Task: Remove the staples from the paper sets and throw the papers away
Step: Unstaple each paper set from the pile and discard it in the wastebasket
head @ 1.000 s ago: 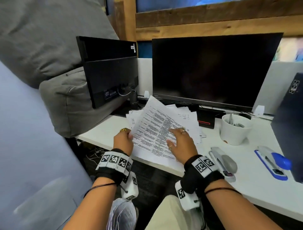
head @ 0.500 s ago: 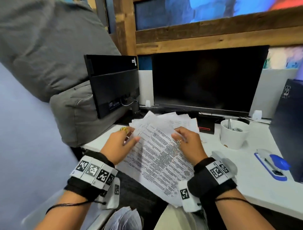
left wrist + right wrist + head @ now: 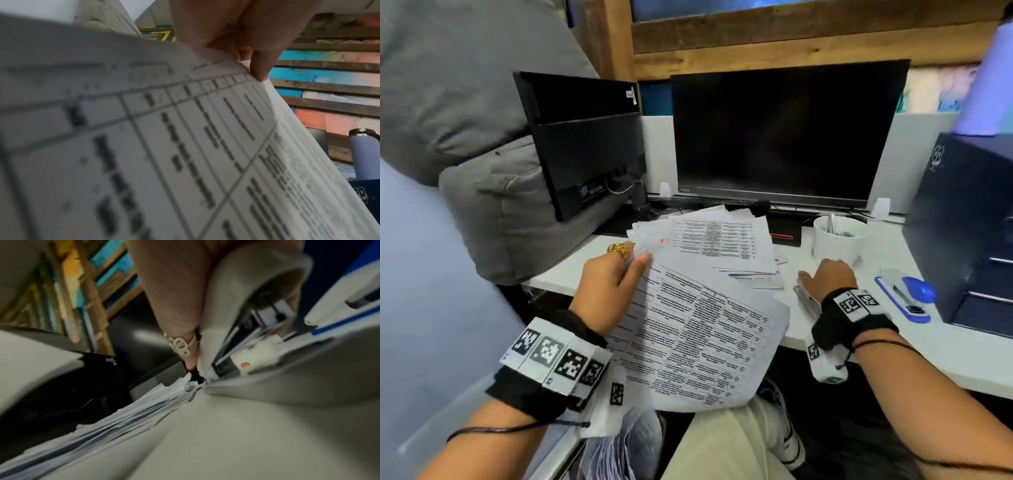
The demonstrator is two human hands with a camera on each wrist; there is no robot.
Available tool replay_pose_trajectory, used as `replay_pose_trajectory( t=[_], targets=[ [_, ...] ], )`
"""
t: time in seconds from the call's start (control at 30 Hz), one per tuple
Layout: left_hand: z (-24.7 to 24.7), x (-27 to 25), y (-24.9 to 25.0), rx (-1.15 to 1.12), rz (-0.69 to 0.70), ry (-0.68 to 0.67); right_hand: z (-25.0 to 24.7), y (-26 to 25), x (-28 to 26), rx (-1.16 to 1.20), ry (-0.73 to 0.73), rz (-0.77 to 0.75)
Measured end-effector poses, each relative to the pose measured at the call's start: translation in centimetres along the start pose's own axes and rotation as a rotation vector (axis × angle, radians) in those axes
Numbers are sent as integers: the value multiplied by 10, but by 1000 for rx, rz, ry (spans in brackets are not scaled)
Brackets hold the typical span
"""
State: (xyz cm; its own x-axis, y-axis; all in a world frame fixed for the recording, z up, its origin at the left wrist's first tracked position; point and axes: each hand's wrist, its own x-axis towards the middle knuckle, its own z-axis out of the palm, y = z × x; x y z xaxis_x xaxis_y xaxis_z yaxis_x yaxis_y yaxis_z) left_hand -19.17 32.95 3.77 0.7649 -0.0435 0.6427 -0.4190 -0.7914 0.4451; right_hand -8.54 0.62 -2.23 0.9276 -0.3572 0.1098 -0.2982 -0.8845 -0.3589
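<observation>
**Reaching for the stapler, sheets in the other hand**

Left hand pinching a printed paper set at its far-left corner, thumb on top, sheets drooping over the near desk edge toward the lap. Right hand lying over the grey stapler on the white desk, fingers curled around its body. More paper sets piled at the far side, before the dark monitor.

Best done by lifting the tool cleanly, keeping the pinch close to the stapled corner, sheets taut.

Table print too blurred to read; no legible brand anywhere.
</observation>
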Motion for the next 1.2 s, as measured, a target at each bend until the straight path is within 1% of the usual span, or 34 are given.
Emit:
replay_pose_trajectory(
  t=[0.07,0.13,0.2,0.27,0.3,0.33,0.43,0.53,0.6,0.67,0.73,0.83,0.87,1.0,1.2],
  targets=[
    [0,1,-2,1,4,-13,-1,9,2,-32,-165,37],
    [1,1,-4,-8,5,-24,-7,12,2,-68,-291,12],
    [4,0,-6,-5,-4,-49,-13,10,-2,-92,-383,-16],
    [6,-1,-4,-12,-2,-58,-14,7,-8,-73,-428,6],
    [6,-1,-2,-8,-1,-60,-13,4,-11,-12,-422,20],
    [6,-2,1,5,4,-60,-13,-1,-15,109,-388,44],
    [4,-5,10,41,28,-75,-20,-22,-25,633,-283,133],
    [3,-7,14,33,21,-128,-35,-55,-48,1191,-189,132],
    [2,-9,18,36,12,-152,-47,-77,-69,1484,-216,110],
    [3,-10,22,28,10,-149,-59,-98,-94,1668,-264,67],
    [5,-11,25,1,-13,-136,-59,-114,-113,1742,-236,31],
    [7,-14,30,-50,-51,-112,-49,-129,-128,1666,-104,-17],
    [8,-15,32,-66,-51,-104,-48,-130,-131,1648,-86,-18],
    [12,-20,38,-113,-30,-87,-43,-127,-137,1681,-94,23],
    [18,-28,46,-136,11,-78,-38,-122,-146,1792,2,49]
  ],
)
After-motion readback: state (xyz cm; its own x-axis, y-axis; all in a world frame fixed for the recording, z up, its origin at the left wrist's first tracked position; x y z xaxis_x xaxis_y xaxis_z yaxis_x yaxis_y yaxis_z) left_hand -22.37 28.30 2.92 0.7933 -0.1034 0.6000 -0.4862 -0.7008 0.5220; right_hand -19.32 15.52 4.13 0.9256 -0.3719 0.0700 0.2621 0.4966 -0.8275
